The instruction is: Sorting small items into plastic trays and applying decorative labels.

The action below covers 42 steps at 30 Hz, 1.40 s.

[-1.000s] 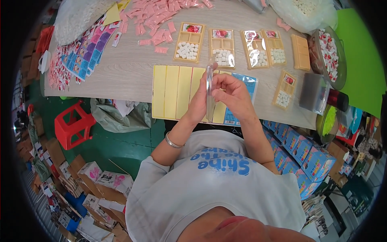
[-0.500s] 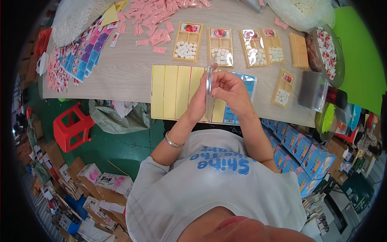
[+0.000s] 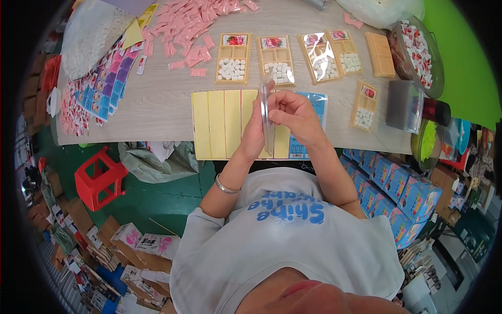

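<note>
Head view: both hands hold one clear pack edge-on above the table.
Left hand (image 3: 254, 137) and right hand (image 3: 294, 116) are closed on the thin clear plastic pack (image 3: 266, 119), over the row of yellow card strips (image 3: 225, 123) on the pale wooden table (image 3: 157, 99).

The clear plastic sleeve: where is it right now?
In the head view the clear plastic sleeve stands edge-on at centre, held between the left hand and right hand, above the yellow cards on the wooden table.

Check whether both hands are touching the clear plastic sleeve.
Touching. The head view shows the left hand and right hand both gripping the clear plastic sleeve held upright between them.
</note>
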Tool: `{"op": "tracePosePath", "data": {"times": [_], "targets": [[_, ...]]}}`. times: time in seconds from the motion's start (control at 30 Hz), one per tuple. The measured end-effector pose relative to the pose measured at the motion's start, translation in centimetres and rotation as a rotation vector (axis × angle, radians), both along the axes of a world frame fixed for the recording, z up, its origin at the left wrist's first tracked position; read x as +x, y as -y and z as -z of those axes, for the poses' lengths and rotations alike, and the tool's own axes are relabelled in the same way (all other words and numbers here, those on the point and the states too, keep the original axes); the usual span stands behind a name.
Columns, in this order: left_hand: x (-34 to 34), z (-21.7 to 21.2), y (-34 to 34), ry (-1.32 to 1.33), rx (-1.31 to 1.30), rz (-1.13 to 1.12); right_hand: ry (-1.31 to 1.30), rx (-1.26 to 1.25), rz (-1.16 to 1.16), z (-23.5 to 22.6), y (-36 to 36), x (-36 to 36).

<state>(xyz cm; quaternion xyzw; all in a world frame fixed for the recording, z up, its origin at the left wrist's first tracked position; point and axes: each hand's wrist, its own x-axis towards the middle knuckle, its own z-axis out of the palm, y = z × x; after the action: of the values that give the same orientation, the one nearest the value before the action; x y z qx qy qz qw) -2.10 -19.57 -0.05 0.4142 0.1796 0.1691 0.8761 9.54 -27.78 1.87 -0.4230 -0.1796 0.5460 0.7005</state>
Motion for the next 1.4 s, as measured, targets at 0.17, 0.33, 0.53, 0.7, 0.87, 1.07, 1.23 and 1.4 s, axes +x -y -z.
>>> {"op": "tracePosePath", "data": {"times": [0.17, 0.33, 0.53, 0.7, 0.87, 1.07, 1.23, 1.4], "targets": [[-0.5, -0.1, 0.8, -0.014, 0.129, -0.022, 0.833, -0.150, 0.082, -2.9, -0.1, -1.7], [-2.6, 0.8, -2.1, -0.036, 0.035, -0.250, 0.838, -0.174, 0.074, -2.3, -1.6, -3.0], [-6.8, 0.3, -11.2, -0.119, 0.186, -0.513, 0.256, -0.182, 0.088, -1.8, -7.2, 1.1], [-3.6, 0.9, -14.6, -0.448, 0.611, -0.528, 0.128, -0.360, 0.098, 2.3, -13.3, 3.5], [0.0, 1.1, -15.3, -0.894, 1.323, -0.418, 0.755, -0.612, 0.163, 3.9, -13.5, 3.1], [1.0, 1.7, -14.9, -0.960, 1.475, -0.350, 1.514, -0.663, 0.281, 0.9, -12.0, 0.6], [1.0, 1.3, -14.1, -0.990, 1.549, -0.401, 1.553, -0.793, 0.010, 1.4, -11.5, 0.6], [1.2, -3.9, -10.2, -0.683, 1.223, -0.511, 1.341, -0.350, 0.221, -2.5, -5.8, 1.5]]}}
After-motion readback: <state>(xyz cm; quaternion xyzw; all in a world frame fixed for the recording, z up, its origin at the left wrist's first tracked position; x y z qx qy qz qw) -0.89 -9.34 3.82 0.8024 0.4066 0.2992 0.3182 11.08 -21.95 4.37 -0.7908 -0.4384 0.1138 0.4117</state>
